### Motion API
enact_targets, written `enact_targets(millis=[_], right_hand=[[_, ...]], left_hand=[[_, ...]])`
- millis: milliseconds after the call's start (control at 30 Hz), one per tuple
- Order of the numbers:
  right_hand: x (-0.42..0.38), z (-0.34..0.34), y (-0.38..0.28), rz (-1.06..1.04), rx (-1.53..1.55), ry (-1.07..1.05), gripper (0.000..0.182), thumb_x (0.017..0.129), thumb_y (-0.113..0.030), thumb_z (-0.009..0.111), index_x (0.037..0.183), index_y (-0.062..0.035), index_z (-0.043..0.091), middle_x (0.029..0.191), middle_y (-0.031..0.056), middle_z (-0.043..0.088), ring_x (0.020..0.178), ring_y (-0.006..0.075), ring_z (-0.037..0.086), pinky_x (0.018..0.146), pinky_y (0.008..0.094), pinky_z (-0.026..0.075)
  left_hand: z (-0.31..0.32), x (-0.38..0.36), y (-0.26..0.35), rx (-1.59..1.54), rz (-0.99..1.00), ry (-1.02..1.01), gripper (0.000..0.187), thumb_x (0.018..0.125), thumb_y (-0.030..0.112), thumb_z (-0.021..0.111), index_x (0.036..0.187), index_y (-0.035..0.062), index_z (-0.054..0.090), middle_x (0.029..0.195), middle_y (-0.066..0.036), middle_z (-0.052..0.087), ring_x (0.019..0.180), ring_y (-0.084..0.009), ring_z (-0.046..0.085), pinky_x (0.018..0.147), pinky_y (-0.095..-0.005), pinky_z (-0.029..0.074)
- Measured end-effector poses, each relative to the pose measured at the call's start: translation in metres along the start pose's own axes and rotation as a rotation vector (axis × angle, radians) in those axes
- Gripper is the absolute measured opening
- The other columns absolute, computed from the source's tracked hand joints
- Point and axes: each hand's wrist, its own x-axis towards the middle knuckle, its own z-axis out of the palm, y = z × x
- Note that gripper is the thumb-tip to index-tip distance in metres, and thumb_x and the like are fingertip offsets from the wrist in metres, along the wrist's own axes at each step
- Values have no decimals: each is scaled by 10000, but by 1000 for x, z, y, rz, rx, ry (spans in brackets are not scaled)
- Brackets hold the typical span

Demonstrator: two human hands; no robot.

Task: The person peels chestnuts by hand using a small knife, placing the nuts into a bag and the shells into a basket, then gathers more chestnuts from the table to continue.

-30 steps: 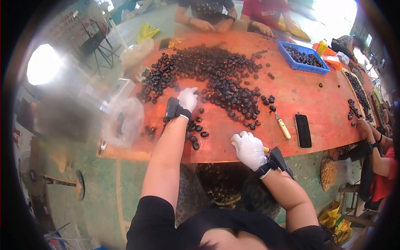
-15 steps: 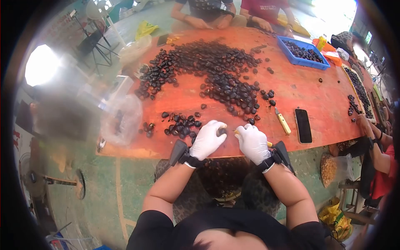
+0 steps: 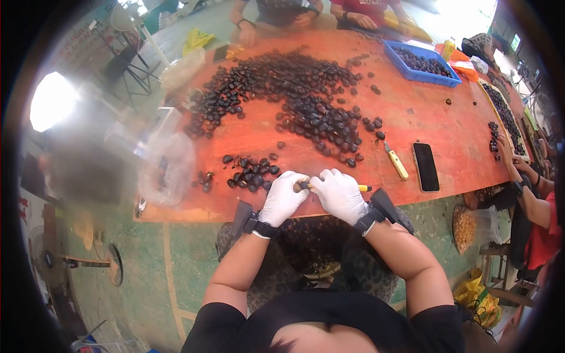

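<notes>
My left hand point(image 3: 283, 197), in a white glove, is closed on a dark brown chestnut point(image 3: 303, 185) near the table's front edge. Gripped in my gloved right hand point(image 3: 340, 197) is a small knife with a yellow handle point(image 3: 364, 188), its handle end sticking out to the right. The two hands almost meet at the chestnut; the blade is mostly hidden by my fingers. A small group of dark chestnuts point(image 3: 252, 175) lies just left of my left hand. Farther back spreads a large heap of chestnuts point(image 3: 321, 117).
Right of my hands lie another yellow-handled knife point(image 3: 396, 162) and a phone point(image 3: 425, 167). A blue tray point(image 3: 421, 75) of chestnuts stands at the back right. Clear plastic bags point(image 3: 170, 167) sit at the left edge. Co-workers' hands point(image 3: 304, 19) are across the table and at the right.
My hands have come together, the right one moving left with the knife to the chestnut. Across the table, a co-worker's hands have moved apart. The view has shifted slightly.
</notes>
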Motion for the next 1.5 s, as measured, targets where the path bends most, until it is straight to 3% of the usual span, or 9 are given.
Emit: enact_targets(millis=[267, 500, 600, 800, 900, 933, 1067, 1267, 1500], right_hand=[[-10, 0, 19, 42, -88, -90, 141, 851, -238, 652, 946, -142, 612, 870, 54, 563, 860, 245, 600, 669, 381, 499], [-5, 3, -6, 72, -13, -4, 143, 877, -245, 638, 949, -127, 603, 868, 64, 572, 850, 245, 614, 650, 386, 517], [-6, 2, -4, 88, -6, -44, 144, 884, -247, 630, 946, -121, 599, 868, 71, 578, 841, 254, 620, 640, 390, 520], [-16, -1, 4, 174, -95, -101, 139, 894, -249, 612, 944, -120, 604, 873, 81, 587, 836, 262, 625, 627, 395, 514], [-16, -3, 8, 232, -106, -92, 144, 896, -255, 611, 944, -120, 605, 875, 85, 589, 835, 262, 627, 624, 395, 512], [-15, -2, 9, 243, -100, -85, 147, 895, -258, 612, 945, -120, 604, 876, 86, 589, 835, 262, 627, 625, 396, 513], [-12, 0, 9, 254, -83, -76, 154, 892, -262, 615, 948, -120, 603, 880, 87, 589, 833, 263, 628, 623, 396, 513], [-15, 5, 11, 205, -155, -26, 144, 880, -252, 620, 946, -125, 602, 858, 82, 585, 800, 253, 621, 607, 387, 507], [-14, 3, 12, 240, -113, -28, 154, 882, -263, 621, 942, -123, 600, 854, 87, 586, 794, 258, 627, 595, 393, 510]], left_hand=[[-1, 0, 0, -16, -32, 16, 269, 785, 94, 716, 1035, 3, 678, 997, -162, 665, 920, -320, 663, 818, -377, 531], [2, -1, -1, 9, -45, 54, 300, 756, 98, 775, 1008, -12, 657, 989, -150, 661, 915, -286, 671, 824, -347, 527], [3, -2, -1, 36, -14, 64, 283, 757, 124, 765, 982, 4, 642, 954, -168, 650, 906, -344, 645, 801, -398, 521], [-2, -3, 7, 107, -27, 46, 257, 787, 102, 725, 1007, -5, 649, 997, -161, 650, 907, -311, 658, 828, -362, 525], [-9, 0, 9, 337, -32, 28, 238, 814, 97, 669, 1031, 0, 655, 1035, -167, 635, 938, -339, 642, 848, -381, 520], [-12, 2, 12, 372, -8, 57, 315, 805, 73, 640, 1117, 28, 643, 1123, -188, 595, 943, -374, 633, 840, -439, 524], [-5, 36, 29, 351, 163, 203, 402, 827, 86, 633, 1228, 73, 603, 1120, -168, 576, 936, -362, 636, 811, -447, 531], [37, 88, 11, 478, 101, 98, 262, 867, 70, 551, 1110, 132, 626, 1043, -151, 563, 958, -356, 628, 772, -470, 528], [26, 55, 11, 426, 189, 216, 219, 842, 96, 639, 1058, 104, 608, 1014, -140, 556, 910, -344, 628, 759, -457, 530]])
